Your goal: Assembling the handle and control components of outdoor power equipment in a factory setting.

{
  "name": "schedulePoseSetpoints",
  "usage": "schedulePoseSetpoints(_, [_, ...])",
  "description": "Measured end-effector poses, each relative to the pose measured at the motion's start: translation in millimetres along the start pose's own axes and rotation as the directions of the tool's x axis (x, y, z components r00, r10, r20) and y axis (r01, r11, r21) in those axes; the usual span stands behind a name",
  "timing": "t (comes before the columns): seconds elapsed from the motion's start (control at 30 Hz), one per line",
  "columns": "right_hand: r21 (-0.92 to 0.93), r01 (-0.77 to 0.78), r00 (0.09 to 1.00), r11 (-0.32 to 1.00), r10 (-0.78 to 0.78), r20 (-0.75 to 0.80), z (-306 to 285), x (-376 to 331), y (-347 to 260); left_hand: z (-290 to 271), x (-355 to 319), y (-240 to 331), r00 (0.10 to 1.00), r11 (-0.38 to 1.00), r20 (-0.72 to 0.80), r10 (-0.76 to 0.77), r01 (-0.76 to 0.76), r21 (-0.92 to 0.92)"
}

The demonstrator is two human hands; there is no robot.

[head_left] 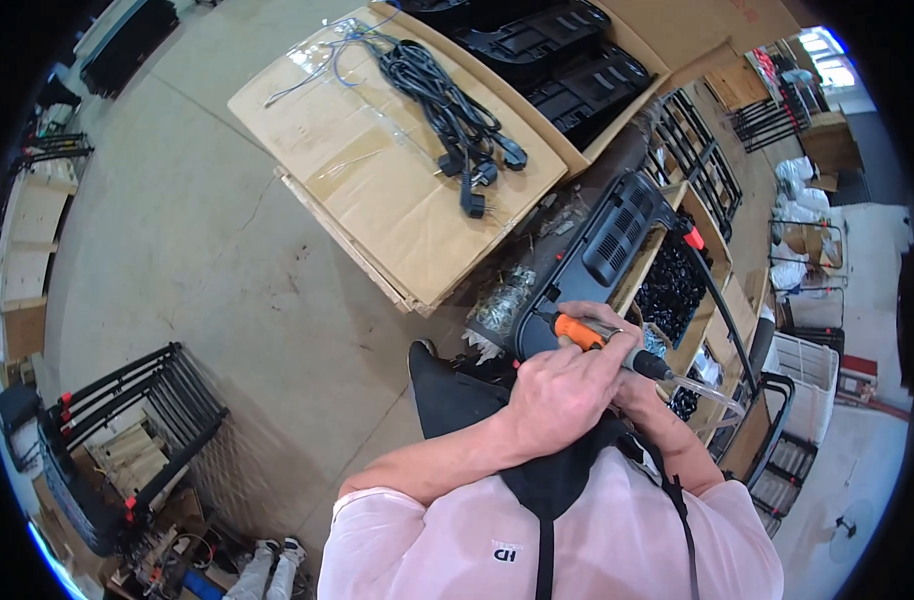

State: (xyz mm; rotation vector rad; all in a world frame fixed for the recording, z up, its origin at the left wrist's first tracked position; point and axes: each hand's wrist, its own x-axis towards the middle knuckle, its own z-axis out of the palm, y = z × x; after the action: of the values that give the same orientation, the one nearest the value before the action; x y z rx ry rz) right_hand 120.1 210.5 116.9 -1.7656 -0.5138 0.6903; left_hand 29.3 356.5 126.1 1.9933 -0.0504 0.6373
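Observation:
An air screwdriver point(580, 332), with an orange front and a grey rear, lies across my hands, its tip toward the upper left. My right hand point(617, 314) is wrapped round it from the far side. My left hand point(559, 388) is closed against its near side, with fingers over the grey body; its lower fingers are hidden. A clear hose point(712, 392) runs off the tool's rear end. Just beyond the tip is a long black plastic housing point(567, 270) with a slotted vent panel; whether the tip touches it I cannot tell.
Coiled black power cables point(442, 110) with plugs lie on a flattened cardboard sheet point(327, 180). Behind it stands a carton point(577, 160) of black moulded parts. Right of the housing, a wooden bin point(717, 250) holds small black pieces. Black metal frames point(142, 420) stand at lower left.

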Motion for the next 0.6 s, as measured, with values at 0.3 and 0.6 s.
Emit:
schedulePoseSetpoints(0.3, [-0.168,0.008,0.997,0.986,-0.020,-0.070,6,5,28,2,-5,-4,0.998,0.999,-0.055,-0.020,0.018,-0.036])
schedulePoseSetpoints(0.6, [-0.418,0.131,0.991,0.899,-0.135,0.019,4,12,9,-3,-30,-10,0.902,0.691,0.048,-0.429,0.362,-0.625])
